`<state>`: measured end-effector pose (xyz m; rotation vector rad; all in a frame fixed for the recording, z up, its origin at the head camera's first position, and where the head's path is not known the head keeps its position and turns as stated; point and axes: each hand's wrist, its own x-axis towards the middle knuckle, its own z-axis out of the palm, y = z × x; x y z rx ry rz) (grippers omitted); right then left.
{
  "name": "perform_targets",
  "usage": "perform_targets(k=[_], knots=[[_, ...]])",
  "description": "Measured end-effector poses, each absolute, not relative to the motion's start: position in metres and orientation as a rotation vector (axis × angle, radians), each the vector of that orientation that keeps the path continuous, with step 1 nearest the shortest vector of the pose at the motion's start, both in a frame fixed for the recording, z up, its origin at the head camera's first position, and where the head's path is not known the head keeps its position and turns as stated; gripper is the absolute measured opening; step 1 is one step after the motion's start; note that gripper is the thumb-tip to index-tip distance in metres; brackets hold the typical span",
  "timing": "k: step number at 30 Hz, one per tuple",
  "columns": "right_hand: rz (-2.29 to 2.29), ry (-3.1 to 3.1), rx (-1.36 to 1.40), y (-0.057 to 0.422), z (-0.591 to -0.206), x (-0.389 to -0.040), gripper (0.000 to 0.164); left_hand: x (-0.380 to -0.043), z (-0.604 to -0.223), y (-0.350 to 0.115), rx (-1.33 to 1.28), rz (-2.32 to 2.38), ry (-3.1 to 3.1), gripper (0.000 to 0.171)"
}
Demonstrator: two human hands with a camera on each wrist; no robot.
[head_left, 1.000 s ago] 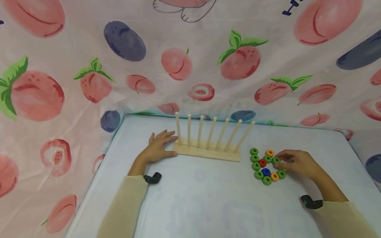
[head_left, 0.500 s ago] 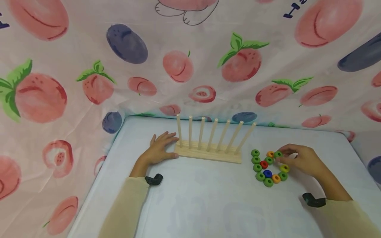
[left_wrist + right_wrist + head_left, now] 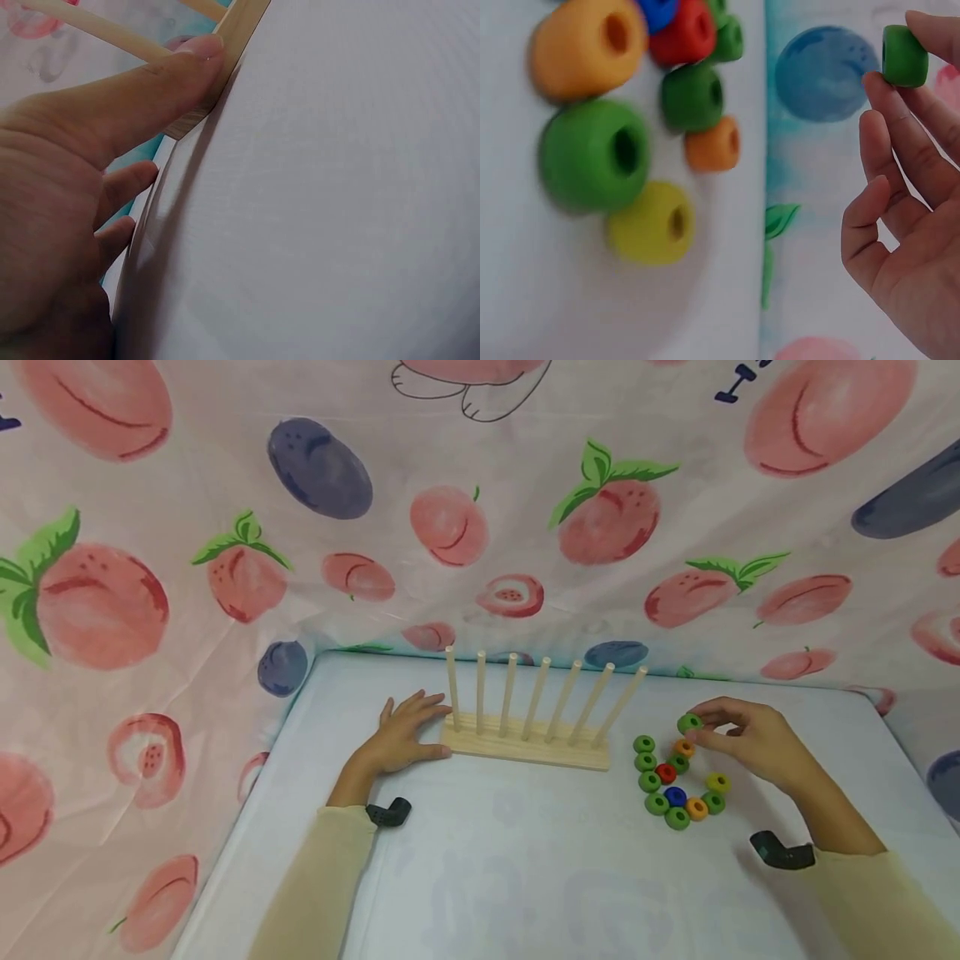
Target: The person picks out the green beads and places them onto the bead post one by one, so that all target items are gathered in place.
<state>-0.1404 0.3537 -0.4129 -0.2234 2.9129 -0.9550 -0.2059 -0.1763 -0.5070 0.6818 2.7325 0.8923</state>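
Between the thumb and fingertips of my right hand (image 3: 757, 739) is a green bead (image 3: 904, 57) with a hole through it, held up above the others. Below it on the table lie loose beads: an orange bead (image 3: 683, 748), a red bead (image 3: 665, 773), a blue bead (image 3: 675, 797), a yellow bead (image 3: 717, 782) and several green ones. A pale wooden rack (image 3: 525, 753) with a row of upright pegs stands left of them. At the rack's left end rests my left hand (image 3: 397, 735), thumb along the front corner (image 3: 187, 124) and the other fingers spread out straight.
A white table (image 3: 525, 877) carries everything, its far edge meeting a fruit-patterned cloth (image 3: 525, 460) that hangs behind and to the left. Both wrists wear small black devices, one beside the left sleeve (image 3: 315, 868).
My right hand has picked the green bead out of the group and moved it up and slightly left, toward the far side. The left hand stays at the rack.
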Motion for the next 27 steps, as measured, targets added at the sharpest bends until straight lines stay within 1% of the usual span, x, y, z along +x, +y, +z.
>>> perform_targets(k=[14,21,27], knots=[[-1.076,2.908,-0.205,0.324,-0.379,-0.140,0.039,-0.205,-0.508,-0.177,0.678,0.908,2.726,0.075],[-1.190,2.911,-0.165,0.312,-0.366,-0.144,0.035,-0.205,-0.508,-0.178,0.686,0.910,2.736,0.074],[-1.222,2.927,-0.149,0.304,-0.357,-0.146,0.038,-0.205,-0.507,-0.177,0.684,0.906,2.729,0.074]])
